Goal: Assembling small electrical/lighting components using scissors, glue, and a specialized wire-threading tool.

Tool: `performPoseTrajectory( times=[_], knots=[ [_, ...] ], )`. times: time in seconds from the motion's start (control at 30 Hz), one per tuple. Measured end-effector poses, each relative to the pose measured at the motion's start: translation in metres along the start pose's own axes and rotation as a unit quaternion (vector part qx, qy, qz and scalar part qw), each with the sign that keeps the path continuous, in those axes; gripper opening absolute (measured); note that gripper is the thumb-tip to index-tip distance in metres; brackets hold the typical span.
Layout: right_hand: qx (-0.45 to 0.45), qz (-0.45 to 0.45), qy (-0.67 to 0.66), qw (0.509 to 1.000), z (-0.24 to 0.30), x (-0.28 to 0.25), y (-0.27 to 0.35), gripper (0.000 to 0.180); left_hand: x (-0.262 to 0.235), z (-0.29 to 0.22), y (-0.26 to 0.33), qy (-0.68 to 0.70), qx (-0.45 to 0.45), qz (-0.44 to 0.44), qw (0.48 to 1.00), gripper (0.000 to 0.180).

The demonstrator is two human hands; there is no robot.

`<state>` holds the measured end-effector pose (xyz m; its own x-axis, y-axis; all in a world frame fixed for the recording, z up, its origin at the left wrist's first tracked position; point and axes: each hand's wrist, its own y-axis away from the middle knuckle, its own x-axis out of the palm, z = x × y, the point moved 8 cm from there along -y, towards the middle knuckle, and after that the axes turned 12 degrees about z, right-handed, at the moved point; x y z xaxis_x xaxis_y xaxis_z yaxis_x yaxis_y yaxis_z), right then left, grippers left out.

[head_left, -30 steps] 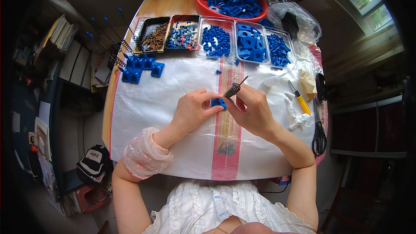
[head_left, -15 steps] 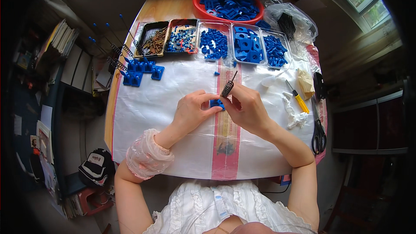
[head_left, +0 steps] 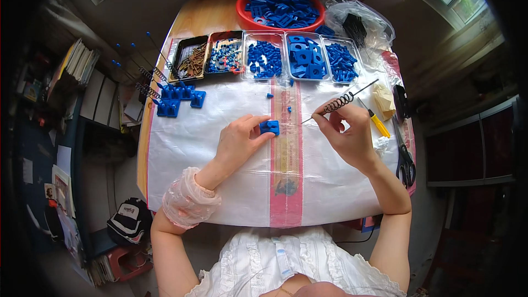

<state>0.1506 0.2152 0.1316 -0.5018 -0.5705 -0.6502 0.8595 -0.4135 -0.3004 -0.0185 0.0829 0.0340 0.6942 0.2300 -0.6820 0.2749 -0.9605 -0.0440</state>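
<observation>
Blue plastic block (head_left: 269,127), small and squarish, pinched between thumb and fingers of the left hand (head_left: 237,142), held just above the white woven sheet (head_left: 192,148) that covers the surface. Judged light, rigid and smooth; likely to slip only if gripped by its corners, so best taken by two opposite flat faces, as it is now.

Thin metal rod with a dark coil spring (head_left: 340,101) threaded on it, held in the right hand (head_left: 347,136); thumb and forefinger are pressed together on the rod just below the coil, other fingers curled. The rod tip points toward the block and stands apart from it. Judged very light, springy and easily bent; the coil can slide along the rod, so the hold belongs on the bare rod beside the coil, not on the coil itself.

Adjacent items:
- Row of clear trays (head_left: 308,41) at the far edge of the sheet, holding blue parts, brown pieces and mixed small hardware.
- Red bowl (head_left: 242,8) of blue parts behind the trays.
- Finished blue blocks with rods (head_left: 179,99), far left on the sheet.
- Yellow-handled tool (head_left: 378,124) and black scissors (head_left: 406,162), right of the right hand.
</observation>
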Motion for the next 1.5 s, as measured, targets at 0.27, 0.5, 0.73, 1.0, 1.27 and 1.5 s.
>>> performPoseTrajectory(
  times=[0.27,0.5,0.73,1.0,1.27,1.5],
  knots=[
    [0.013,-0.077,-0.033,0.996,-0.044,-0.004,0.046,0.008,-0.044,-0.061,-0.002,-0.129,0.121,-0.079,0.981,0.028],
    [-0.018,-0.096,-0.053,0.994,-0.039,-0.004,0.046,0.010,0.005,-0.057,-0.074,-0.164,0.091,0.072,0.980,0.008],
    [-0.014,-0.093,-0.048,0.994,-0.043,-0.008,0.048,0.010,0.037,-0.044,-0.103,-0.247,0.059,0.152,0.955,0.006],
    [-0.012,-0.087,-0.035,0.996,-0.044,-0.006,0.047,0.010,0.043,-0.039,-0.098,-0.235,0.160,0.093,0.954,0.008],
    [-0.050,-0.124,-0.078,0.988,-0.030,-0.016,0.055,0.015,0.013,-0.082,-0.051,0.147,0.084,0.141,0.976,0.014],
    [-0.134,-0.107,-0.053,0.984,0.009,-0.019,0.071,0.025,0.064,-0.040,0.006,0.580,-0.093,0.171,0.791,0.021]
  ],
)
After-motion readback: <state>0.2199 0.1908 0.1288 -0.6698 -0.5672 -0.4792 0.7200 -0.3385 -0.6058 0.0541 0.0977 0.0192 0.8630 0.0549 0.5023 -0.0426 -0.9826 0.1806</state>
